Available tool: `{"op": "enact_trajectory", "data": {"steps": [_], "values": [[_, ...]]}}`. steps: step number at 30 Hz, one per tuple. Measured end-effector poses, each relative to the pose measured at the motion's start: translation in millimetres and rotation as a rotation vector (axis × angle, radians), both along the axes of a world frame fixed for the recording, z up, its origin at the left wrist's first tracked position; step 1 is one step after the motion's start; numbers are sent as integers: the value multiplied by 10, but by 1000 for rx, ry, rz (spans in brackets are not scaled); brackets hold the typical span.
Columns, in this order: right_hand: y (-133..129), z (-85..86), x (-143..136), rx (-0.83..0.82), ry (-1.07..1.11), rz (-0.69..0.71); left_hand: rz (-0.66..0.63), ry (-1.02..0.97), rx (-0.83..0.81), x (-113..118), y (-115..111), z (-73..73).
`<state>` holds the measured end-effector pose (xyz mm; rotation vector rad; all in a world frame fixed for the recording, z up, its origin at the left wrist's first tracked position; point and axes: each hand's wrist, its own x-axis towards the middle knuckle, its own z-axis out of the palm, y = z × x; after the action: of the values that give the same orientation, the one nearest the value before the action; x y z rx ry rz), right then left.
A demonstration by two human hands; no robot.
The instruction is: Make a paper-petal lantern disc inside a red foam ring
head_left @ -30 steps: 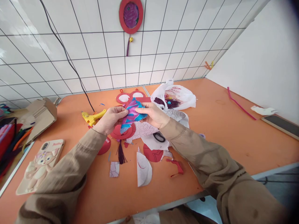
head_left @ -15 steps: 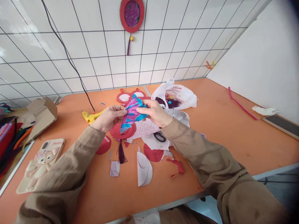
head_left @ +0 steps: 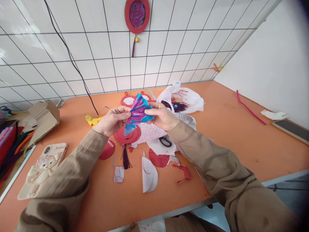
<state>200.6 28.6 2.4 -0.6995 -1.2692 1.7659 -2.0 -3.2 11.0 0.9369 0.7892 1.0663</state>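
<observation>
Between both hands, a piece of shiny blue and purple fabric (head_left: 138,112) is held up above the table, creased and with ragged edges. My left hand (head_left: 113,120) pinches its left side between thumb and fingers. On its right side, my right hand (head_left: 163,115) grips it the same way. Below it lies a red disc (head_left: 125,135) with a dark purple tassel (head_left: 126,158). Patterned white fabric (head_left: 152,131) spreads beneath my right hand, with the black handle of scissors (head_left: 165,141) on it.
A yellow glue gun (head_left: 93,121) with a black cable lies left of my hands. Behind stands a white plastic bag (head_left: 190,100) holding purple tassels. Red and white scraps (head_left: 149,175) lie in front. A phone (head_left: 45,167) is at left, a cardboard box (head_left: 44,117) beyond it.
The fabric has been shifted and creased more between my fingers, its top edge a little higher. My right fingers sit slightly further right. Both hands still hold it.
</observation>
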Motion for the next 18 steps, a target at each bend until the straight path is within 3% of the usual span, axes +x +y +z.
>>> {"op": "enact_trajectory", "data": {"steps": [8,14,18], "values": [[-4,32,28,-33,80,34,-18,-20,76,14,-33,27],[22,16,60,43,35,98,-44,19,60,-5,-17,27],[18,23,61,114,22,122,7,38,69,-33,-2,20]]}}
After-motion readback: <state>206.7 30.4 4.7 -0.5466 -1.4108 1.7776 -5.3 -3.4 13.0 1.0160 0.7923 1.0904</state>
